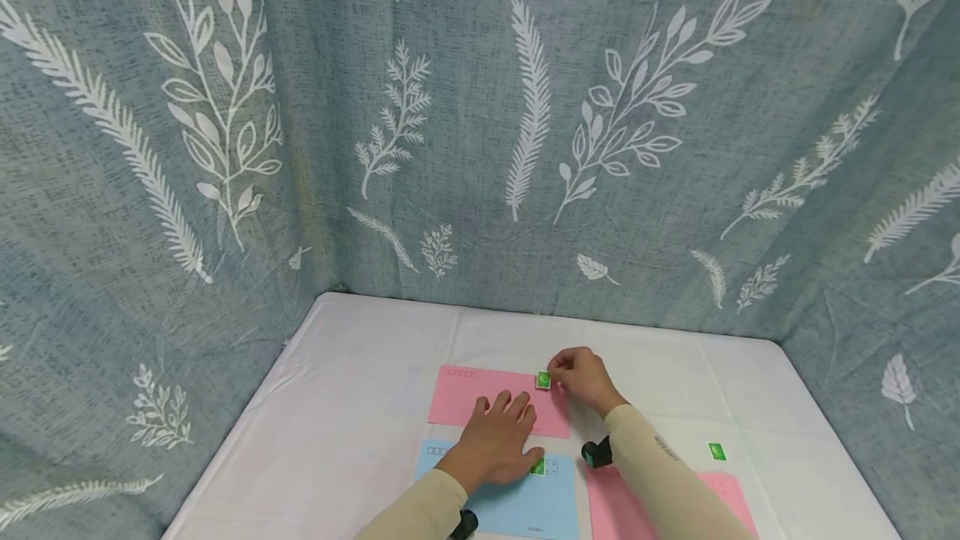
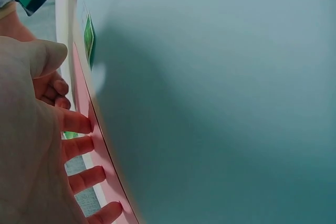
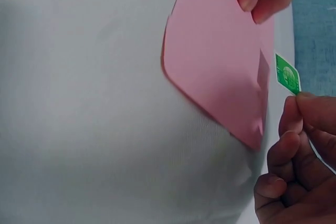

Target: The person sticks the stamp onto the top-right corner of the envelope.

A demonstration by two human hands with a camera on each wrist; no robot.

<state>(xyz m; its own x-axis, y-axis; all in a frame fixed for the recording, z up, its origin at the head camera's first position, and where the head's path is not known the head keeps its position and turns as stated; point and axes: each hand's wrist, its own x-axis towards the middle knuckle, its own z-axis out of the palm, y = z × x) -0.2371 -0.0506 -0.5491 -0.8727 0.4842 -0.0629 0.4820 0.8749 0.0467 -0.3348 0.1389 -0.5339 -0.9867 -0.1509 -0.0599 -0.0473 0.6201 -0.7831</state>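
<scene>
**Right hand [image 1: 587, 379] pinching green stamp [image 1: 543, 380] at pink envelope [image 1: 463, 403]**

In the head view, the stamp is overlapping the envelope's upper right corner, lower centre of frame; contact cannot be told. The right wrist view is showing the grip better: thumb and finger are clamping one corner. The left hand [image 1: 498, 442], apart from the right, is resting spread fingertips on that envelope. Only the head view is showing a loose stamp [image 1: 717, 451], lower right.

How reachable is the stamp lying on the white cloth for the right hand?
Probably not: the right hand already pinches another stamp, though nothing covers the loose stamp on the cloth.
</scene>
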